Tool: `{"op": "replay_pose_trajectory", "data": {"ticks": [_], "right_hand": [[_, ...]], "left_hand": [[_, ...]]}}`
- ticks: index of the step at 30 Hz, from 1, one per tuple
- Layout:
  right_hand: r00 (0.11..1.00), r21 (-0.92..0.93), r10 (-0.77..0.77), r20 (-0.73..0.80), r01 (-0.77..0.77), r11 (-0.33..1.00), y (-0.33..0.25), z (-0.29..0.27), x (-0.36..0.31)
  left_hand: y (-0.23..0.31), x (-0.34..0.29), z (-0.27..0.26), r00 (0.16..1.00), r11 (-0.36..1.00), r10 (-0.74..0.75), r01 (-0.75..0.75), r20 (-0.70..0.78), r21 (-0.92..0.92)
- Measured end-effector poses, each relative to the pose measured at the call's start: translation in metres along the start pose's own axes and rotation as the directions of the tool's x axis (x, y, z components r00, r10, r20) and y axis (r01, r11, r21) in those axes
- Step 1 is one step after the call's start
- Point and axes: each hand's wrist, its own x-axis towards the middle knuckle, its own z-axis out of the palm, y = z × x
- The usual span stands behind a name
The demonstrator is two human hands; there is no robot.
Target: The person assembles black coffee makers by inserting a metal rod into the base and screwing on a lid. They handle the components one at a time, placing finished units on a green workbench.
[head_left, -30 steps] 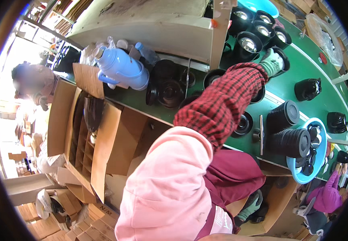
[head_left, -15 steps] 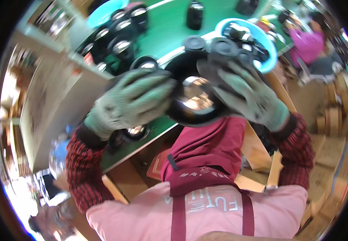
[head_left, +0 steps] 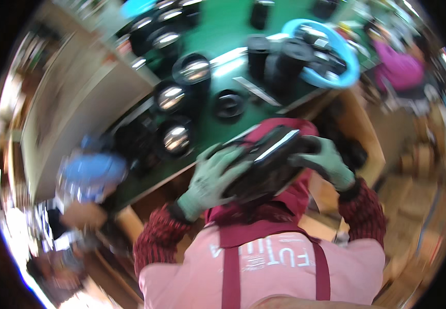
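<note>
Between my hands, in front of the maroon apron, is a glossy black rounded object [head_left: 266, 170], tilted, with light glinting along its upper edge. Its kind is blurred by motion. My left hand [head_left: 210, 180], in a pale green glove, grips its left side with the fingers spread over it. At its right end, my gloved right hand [head_left: 328, 162] closes around a dark protruding part. Beyond them on the green table [head_left: 217, 38] lies a small black ring-like disc [head_left: 229, 105]. Left of this disc stand several black round vessels [head_left: 192, 69] with shiny tops.
Dark cylinders [head_left: 258, 56] stand near a light blue basin [head_left: 354, 64] filled with dark and shiny parts. A pale panel [head_left: 73, 118] rises at left, above blue plastic [head_left: 91, 172]. Cardboard [head_left: 413, 201] lies at right. A person in purple [head_left: 400, 64] sits at far right.
Both hands have come down and nearer my body with the black object. Its shiny round centre faced up before; now it is tipped on edge. More of the table shows.
</note>
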Motion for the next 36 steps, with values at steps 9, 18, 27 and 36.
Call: {"op": "replay_pose_trajectory", "data": {"ticks": [9,18,27,36], "right_hand": [[0.987,0.077,-0.012,-0.16,0.025,0.997,-0.007,0.01,-0.002],[0.752,-0.806,-0.364,-0.55,-0.363,0.468,-0.02,-0.102,0.248],[0.638,-0.852,-0.576,-0.511,-0.285,0.44,-0.011,-0.106,0.218],[0.548,-0.048,-0.782,-0.298,0.809,0.585,0.014,0.036,0.043]], "left_hand": [[-0.053,0.0,0.011,0.871,0.233,-0.387,0.409,0.301,-0.882],[-0.085,-0.057,0.058,0.927,0.881,-0.371,0.371,0.057,-0.293],[-0.093,-0.06,0.067,0.981,0.982,-0.18,0.176,0.07,0.062],[-0.115,-0.036,0.073,0.991,0.992,0.017,-0.033,0.135,0.121]]}}
